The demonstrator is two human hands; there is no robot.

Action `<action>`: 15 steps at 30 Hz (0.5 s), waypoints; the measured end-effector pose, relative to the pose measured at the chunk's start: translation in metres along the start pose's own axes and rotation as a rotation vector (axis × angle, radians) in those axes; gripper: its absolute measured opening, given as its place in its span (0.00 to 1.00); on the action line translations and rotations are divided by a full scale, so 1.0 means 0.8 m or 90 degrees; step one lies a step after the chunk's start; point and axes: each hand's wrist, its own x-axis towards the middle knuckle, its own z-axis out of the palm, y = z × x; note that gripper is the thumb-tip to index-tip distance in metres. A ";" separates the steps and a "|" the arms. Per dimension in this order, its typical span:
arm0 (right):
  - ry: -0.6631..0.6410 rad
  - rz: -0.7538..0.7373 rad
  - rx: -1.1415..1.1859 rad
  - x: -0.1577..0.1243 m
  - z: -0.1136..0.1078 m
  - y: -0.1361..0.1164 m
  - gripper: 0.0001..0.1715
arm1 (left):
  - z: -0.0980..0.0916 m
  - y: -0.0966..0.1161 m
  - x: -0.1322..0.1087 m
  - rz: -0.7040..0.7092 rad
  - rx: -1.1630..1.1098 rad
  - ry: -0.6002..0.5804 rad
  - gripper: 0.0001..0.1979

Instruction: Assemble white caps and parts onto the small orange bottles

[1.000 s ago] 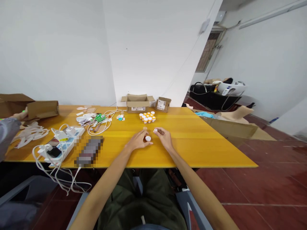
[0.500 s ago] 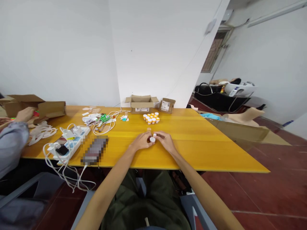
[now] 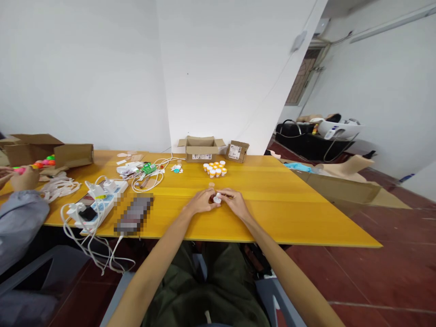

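Against one white wall (image 3: pixel 211 81) stood one yellow table (image 3: pixel 299 209); one large carton (image 3: pixel 340 193) sat on the floor off its right side. Boxes on the table, three: left box (image 3: pixel 73 156), flaps spread; middle box (image 3: pixel 203 150), top open, by the wall; small box (image 3: pixel 237 151) just right of it. Power strip (image 3: pixel 109 200), one, carried at least four plugs. Dark slab (image 3: pixel 134 213), one, pixelated, white lead at its near end.

Co-worker's hands (image 3: pixel 25 178), two, worked at far left by coloured pieces too overlapped to count. Wearer's left hand (image 3: pixel 202 201): fingers curled, clamped round a jar. Right hand (image 3: pixel 235 202): thumb and fingertips drawn together on something small.

Green packet (image 3: pixel 149 168), one, lay among loose scraps. Jar group (image 3: pixel 214 169): about ten, orange and white-lidded, packed close before the middle box; overlap blurred the count. Held jar (image 3: pixel 217 200), one, was near the front edge, base hidden. Pale disc (image 3: pixel 211 185), one, lay just beyond the hands. White piece (image 3: pixel 218 195), one, was pinched by the right fingertips at the held jar's top; contact unclear.

Front edge ran beneath both forearms. Right edge slanted well apart from the right hand, widest room lying between. Leftward was tighter: slab and strip near the left forearm, cables hanging over the front edge.
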 end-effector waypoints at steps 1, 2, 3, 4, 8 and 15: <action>0.001 -0.004 -0.003 0.000 0.000 0.000 0.10 | 0.000 -0.001 0.000 0.000 -0.008 0.004 0.08; 0.002 -0.007 -0.006 0.000 0.000 -0.001 0.11 | 0.001 -0.001 0.000 -0.001 -0.015 0.007 0.08; 0.002 -0.008 -0.010 0.000 0.000 -0.001 0.11 | 0.001 -0.001 0.000 -0.002 -0.020 0.008 0.08; 0.002 -0.008 -0.013 0.000 0.000 -0.002 0.12 | 0.001 -0.001 0.000 -0.003 -0.022 0.008 0.08; -0.004 -0.020 -0.021 -0.001 -0.001 -0.003 0.12 | 0.000 -0.001 0.001 0.005 -0.017 0.011 0.08; -0.011 -0.060 -0.028 -0.003 -0.001 -0.001 0.11 | 0.000 -0.002 0.001 -0.009 -0.041 0.020 0.10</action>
